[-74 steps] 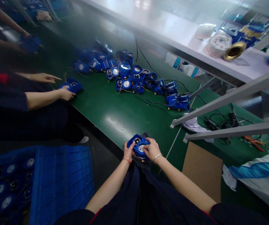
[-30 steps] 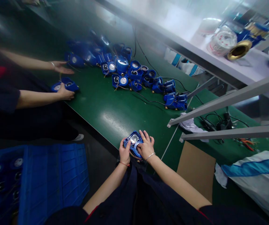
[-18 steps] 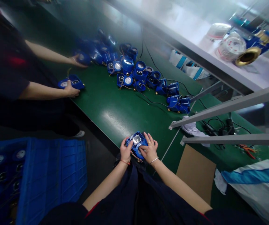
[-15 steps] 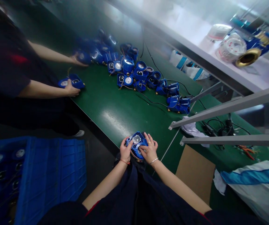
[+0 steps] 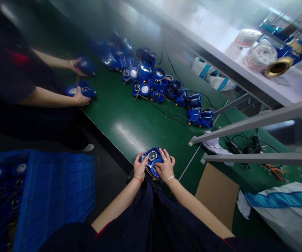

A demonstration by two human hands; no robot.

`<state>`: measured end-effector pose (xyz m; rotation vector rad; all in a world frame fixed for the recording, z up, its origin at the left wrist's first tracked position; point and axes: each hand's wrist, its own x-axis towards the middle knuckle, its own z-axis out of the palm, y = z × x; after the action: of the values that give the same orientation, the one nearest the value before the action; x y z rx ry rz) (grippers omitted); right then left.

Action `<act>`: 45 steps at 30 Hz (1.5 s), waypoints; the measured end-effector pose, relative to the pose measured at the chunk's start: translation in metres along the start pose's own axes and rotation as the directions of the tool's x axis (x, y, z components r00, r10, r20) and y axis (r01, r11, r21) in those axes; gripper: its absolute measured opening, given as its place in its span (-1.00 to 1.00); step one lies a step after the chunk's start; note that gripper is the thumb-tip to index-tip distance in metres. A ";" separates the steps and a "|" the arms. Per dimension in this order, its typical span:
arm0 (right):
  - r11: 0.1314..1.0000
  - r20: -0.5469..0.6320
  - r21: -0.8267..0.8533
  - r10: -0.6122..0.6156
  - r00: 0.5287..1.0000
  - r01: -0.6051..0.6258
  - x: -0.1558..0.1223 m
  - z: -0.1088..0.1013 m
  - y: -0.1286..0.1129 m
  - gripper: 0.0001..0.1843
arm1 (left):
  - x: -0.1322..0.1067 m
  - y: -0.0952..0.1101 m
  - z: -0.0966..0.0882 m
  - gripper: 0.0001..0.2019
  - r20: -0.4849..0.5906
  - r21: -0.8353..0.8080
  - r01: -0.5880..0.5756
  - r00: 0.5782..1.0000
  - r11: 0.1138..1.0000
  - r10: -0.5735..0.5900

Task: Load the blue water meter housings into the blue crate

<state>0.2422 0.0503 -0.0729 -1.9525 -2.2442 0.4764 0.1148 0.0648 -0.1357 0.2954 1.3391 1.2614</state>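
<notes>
Blue meter housing (image 5: 152, 154) at near edge of green surface (image 5: 124, 136), close to wearer's body; left hand (image 5: 139, 167) holding its left side, thumb on top; right hand (image 5: 166, 168) against its right side, digit at round recess, other fingers spread; whether right hand grips, cannot tell; similar housings (image 5: 144, 71) clustered farther back; at left, co-worker's hand (image 5: 82, 99) on another housing (image 5: 88, 90); blue crate (image 5: 53, 196) below.

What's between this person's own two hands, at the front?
The head view shows a blue housing with thin wires there: the left hand grips one side, and the right hand's fingers touch the other.
</notes>
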 end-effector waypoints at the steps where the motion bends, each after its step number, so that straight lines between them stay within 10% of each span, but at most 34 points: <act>1: 1.000 0.003 -0.010 0.015 1.000 -0.015 0.001 0.000 -0.003 -0.89 | 0.000 -0.001 -0.001 -0.46 0.006 0.016 -0.005 1.000 1.000 0.005; 15: 0.968 -0.056 0.122 0.227 0.972 -0.219 -0.008 0.030 -0.012 -0.82 | -0.001 0.014 -0.026 -0.61 0.250 0.447 -0.421 0.906 0.790 0.341; 22: 0.965 -0.092 0.188 0.204 0.975 -0.184 -0.009 0.036 -0.008 -0.84 | -0.001 0.032 -0.046 -0.76 0.733 0.502 -0.836 0.548 0.223 0.403; 28: 0.962 -0.074 0.246 0.137 0.988 -0.115 -0.005 0.036 -0.004 -0.84 | 0.004 0.081 -0.028 -0.82 0.909 0.412 -0.909 0.406 -0.061 0.093; 34: 0.960 -0.070 0.252 0.142 0.987 -0.120 -0.005 0.036 -0.002 -0.83 | -0.003 0.094 -0.013 -0.80 0.862 0.503 -0.842 0.506 -0.197 0.034; 40: 0.956 -0.075 0.247 0.184 0.980 -0.161 -0.008 0.036 -0.006 -0.83 | -0.006 0.070 -0.013 -0.85 0.591 0.807 -0.591 0.807 -0.010 0.014; 45: 0.948 -0.058 0.252 0.216 0.975 -0.195 -0.007 0.037 -0.012 -0.85 | -0.005 0.065 -0.004 -0.89 0.526 0.851 -0.525 0.850 0.025 -0.037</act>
<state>0.2207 0.0365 -0.1035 -2.0412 -1.8402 0.6483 0.0799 0.0836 -0.0836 1.8315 1.5959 0.1623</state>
